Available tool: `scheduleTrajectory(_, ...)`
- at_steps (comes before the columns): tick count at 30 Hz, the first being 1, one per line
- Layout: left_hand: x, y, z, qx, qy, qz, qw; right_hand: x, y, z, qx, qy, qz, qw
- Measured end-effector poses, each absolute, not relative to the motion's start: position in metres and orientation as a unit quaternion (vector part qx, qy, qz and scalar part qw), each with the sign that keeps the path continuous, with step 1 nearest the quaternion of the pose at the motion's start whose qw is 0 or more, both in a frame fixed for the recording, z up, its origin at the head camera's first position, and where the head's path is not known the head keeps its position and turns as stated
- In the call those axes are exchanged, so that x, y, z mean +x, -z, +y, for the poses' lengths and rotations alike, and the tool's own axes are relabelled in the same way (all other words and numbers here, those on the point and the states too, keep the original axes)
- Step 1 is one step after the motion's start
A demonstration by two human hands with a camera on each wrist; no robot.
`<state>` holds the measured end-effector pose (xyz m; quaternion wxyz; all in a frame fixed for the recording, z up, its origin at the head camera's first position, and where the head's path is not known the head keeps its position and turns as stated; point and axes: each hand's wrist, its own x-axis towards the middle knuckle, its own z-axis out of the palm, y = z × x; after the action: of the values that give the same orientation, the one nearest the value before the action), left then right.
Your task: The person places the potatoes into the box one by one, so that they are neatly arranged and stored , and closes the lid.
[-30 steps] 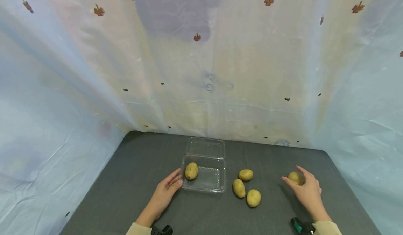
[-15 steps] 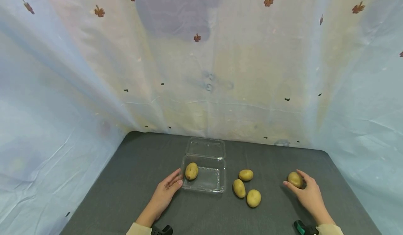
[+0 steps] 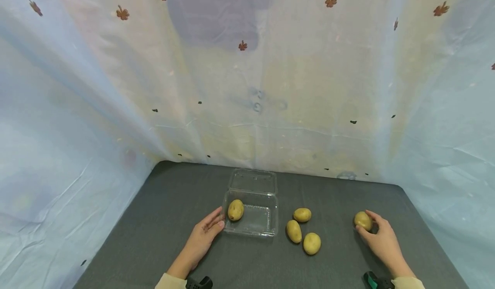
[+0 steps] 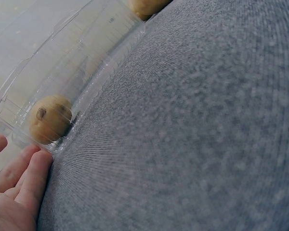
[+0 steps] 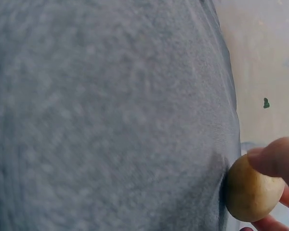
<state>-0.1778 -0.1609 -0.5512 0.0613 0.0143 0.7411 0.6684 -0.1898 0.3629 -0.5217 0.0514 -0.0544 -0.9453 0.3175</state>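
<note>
At the right of the table, a yellow-brown potato (image 3: 362,220) lies between the thumb and fingers of my right hand (image 3: 383,238). In the right wrist view the thumb presses on this potato (image 5: 253,192), and other fingers show behind it. My left hand (image 3: 201,237) rests with extended fingers against the left wall of a clear plastic clamshell container (image 3: 253,234). The container's lid (image 3: 253,181) is folded back. One potato (image 3: 235,210) lies inside at the left, and the left wrist view shows it through the wall, close to my fingertips.
Between the container and my right hand lie three loose potatoes: one farther back (image 3: 302,215), one at the left (image 3: 293,231) and one nearer me (image 3: 311,243). A grey cloth covers the table (image 3: 185,194). A patterned sheet (image 3: 301,87) hangs behind and at both sides.
My right thumb and fingers have closed in from around the right-hand potato to grip it; the hand moved slightly right and nearer me. The left hand and container have stayed put.
</note>
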Motion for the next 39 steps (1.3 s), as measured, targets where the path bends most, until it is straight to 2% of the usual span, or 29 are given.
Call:
scheduleTrajectory(6,-0.178,0.552,-0.160,0.010,-0.660,0.749,0.052,-0.191,0.523,0.364,-0.072,-0.312,-0.945,0.061)
scheduleTrajectory(24,-0.179,0.553,-0.160,0.015,-0.658,0.751,0.057,-0.197,0.517,0.364,-0.095,-0.294,-0.950,0.044)
scheduleTrajectory(31,-0.178,0.551,-0.161,0.019,-0.656,0.751,0.065,-0.199,0.513,0.361,-0.109,-0.291,-0.949,0.052)
scheduleTrajectory(39,-0.178,0.552,-0.162,0.015,-0.657,0.752,0.061,-0.198,0.507,0.344,-0.083,-0.308,-0.944,0.082)
